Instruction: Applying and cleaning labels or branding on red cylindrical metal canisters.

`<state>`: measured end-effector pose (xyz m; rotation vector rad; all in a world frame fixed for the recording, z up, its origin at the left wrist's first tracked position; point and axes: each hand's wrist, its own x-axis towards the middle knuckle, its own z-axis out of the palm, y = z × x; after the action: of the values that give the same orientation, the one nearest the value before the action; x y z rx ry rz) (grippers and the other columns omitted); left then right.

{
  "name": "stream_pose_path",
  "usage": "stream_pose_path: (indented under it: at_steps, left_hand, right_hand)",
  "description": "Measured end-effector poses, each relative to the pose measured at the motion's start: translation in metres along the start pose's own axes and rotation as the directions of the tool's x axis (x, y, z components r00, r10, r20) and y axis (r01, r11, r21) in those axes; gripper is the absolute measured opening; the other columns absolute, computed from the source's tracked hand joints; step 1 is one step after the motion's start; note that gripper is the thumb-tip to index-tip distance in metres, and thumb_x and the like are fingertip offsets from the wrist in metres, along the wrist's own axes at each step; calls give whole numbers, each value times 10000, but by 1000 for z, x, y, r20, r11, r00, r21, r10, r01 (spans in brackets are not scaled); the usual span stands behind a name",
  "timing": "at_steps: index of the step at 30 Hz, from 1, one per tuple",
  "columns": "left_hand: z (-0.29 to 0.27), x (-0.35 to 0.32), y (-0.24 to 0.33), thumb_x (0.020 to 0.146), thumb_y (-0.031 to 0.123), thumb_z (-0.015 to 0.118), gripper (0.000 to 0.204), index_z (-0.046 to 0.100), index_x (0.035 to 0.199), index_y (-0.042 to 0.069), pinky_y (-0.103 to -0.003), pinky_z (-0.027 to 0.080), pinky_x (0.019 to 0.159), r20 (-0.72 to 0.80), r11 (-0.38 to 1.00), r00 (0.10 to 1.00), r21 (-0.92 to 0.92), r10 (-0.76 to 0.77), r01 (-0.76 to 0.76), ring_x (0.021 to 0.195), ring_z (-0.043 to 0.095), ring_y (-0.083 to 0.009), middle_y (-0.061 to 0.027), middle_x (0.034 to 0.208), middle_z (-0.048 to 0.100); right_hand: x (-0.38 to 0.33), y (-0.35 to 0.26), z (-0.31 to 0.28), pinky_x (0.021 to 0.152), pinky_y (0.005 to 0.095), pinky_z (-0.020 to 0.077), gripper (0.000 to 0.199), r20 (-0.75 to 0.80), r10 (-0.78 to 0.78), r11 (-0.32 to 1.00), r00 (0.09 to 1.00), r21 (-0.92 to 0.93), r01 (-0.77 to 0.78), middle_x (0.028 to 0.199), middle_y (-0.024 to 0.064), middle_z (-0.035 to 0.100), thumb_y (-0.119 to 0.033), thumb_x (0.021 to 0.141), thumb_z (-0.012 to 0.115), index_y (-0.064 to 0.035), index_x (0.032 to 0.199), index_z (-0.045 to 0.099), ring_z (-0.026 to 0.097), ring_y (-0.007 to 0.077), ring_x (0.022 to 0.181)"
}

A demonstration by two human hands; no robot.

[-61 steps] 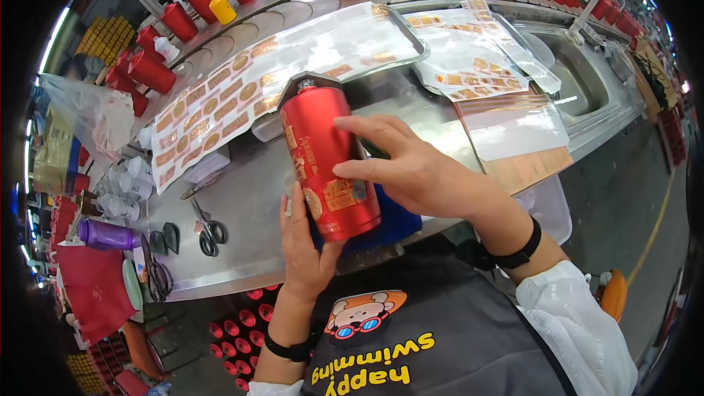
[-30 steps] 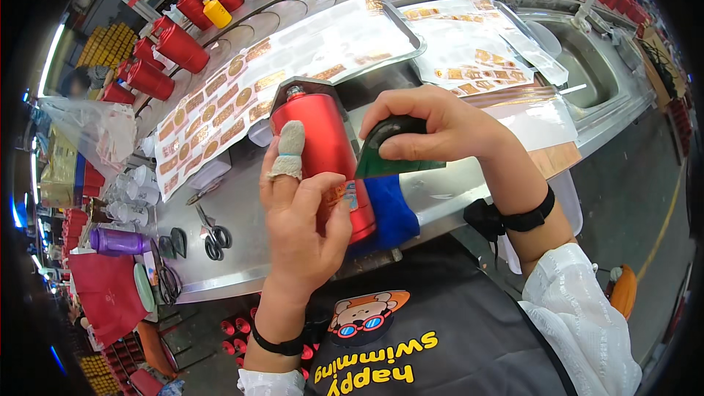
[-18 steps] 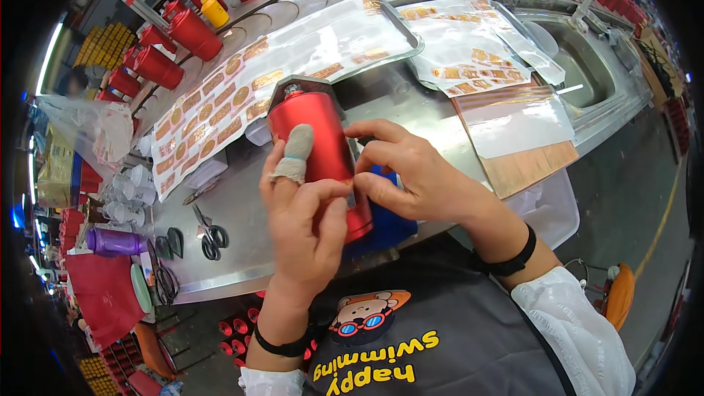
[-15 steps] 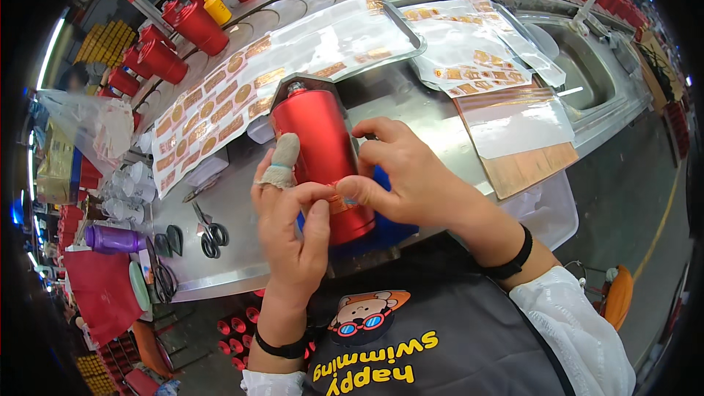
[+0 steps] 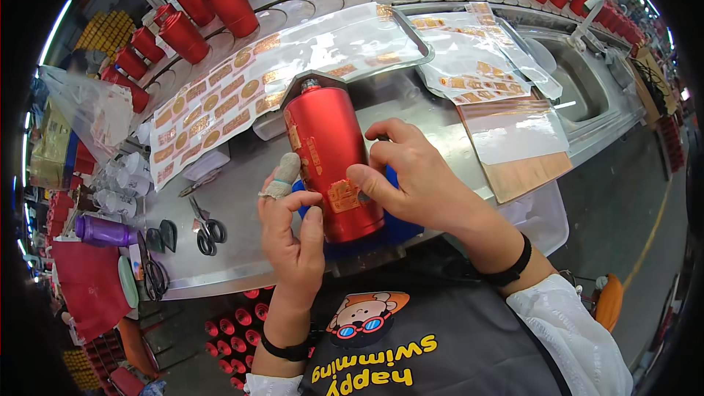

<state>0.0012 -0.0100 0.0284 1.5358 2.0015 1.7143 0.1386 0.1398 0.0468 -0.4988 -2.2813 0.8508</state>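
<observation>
A red bottle [image 5: 334, 128] with a metallic threaded neck lies tilted on a dark cradle with a blue part, its neck pointing away from me. Gold decals run along its left side, and a larger gold decal [image 5: 343, 195] sits near its lower end. My right hand [image 5: 414, 176] holds the bottle's right side, thumb pressed beside that larger decal and index finger bent at the edge. At the lower left edge is my left hand [image 5: 290, 231], its thumb and index finger slightly apart with nothing visible between them. A beige cover wraps one of its fingers.
Decal sheets [image 5: 220, 95] lie beyond the bottle, partly on a metal tray [image 5: 422, 48]. Scissors [image 5: 209, 231] and a purple container [image 5: 106, 232] are at left. A wooden board [image 5: 524, 176] and a sink [image 5: 587, 88] are at right. Red bottles [image 5: 233, 7] line the conveyor [image 5: 293, 11].
My left hand has drawn back from the bottle's face to its edge, uncovering the decals. My right hand stays at the right side. Red bottles on the conveyor have shifted right.
</observation>
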Motion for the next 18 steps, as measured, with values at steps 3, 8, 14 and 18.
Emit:
stream_pose_path:
  at_steps: [3, 8, 14, 18]
  left_hand:
    - [-1, -1, -2, 869, 88, 565, 122, 639, 954, 39, -454, 271, 1086, -9, 1000, 1000, -19, 2, -2, 1276, 437, -369, -213, 1312, 555]
    - [-1, -2, -4, 877, 94, 555, 136, 632, 967, 27, -459, 272, 1086, -4, 1000, 1000, -26, 6, -6, 1266, 441, -375, -219, 1302, 557]
    - [-1, -5, -4, 885, 84, 548, 146, 608, 1002, 18, -431, 287, 1076, -8, 1000, 1000, -2, -10, 10, 1236, 465, -354, -215, 1262, 562]
    - [3, -4, -5, 915, 104, 542, 231, 547, 1121, 0, -418, 303, 1061, -16, 983, 990, -127, -138, 134, 1192, 484, -288, -182, 1263, 537]
  right_hand:
    - [1, -2, -2, 728, 336, 484, 167, -30, -80, 995, 996, -63, 78, 1083, 199, 584, -149, 818, 656, 2, 764, 608, 609, 278, 840]
    - [-1, 4, -15, 688, 270, 465, 109, 180, 150, 957, 972, 219, -189, 1119, 138, 576, -102, 805, 631, -5, 764, 605, 586, 155, 782]
    - [-4, 9, -11, 740, 263, 446, 178, 172, 196, 943, 965, 237, -234, 1147, 123, 565, -173, 846, 669, -16, 795, 603, 559, 140, 866]
    - [-7, 5, -13, 809, 281, 439, 196, 153, 108, 964, 982, 224, -141, 1172, 117, 549, -200, 867, 671, -24, 806, 609, 552, 152, 943]
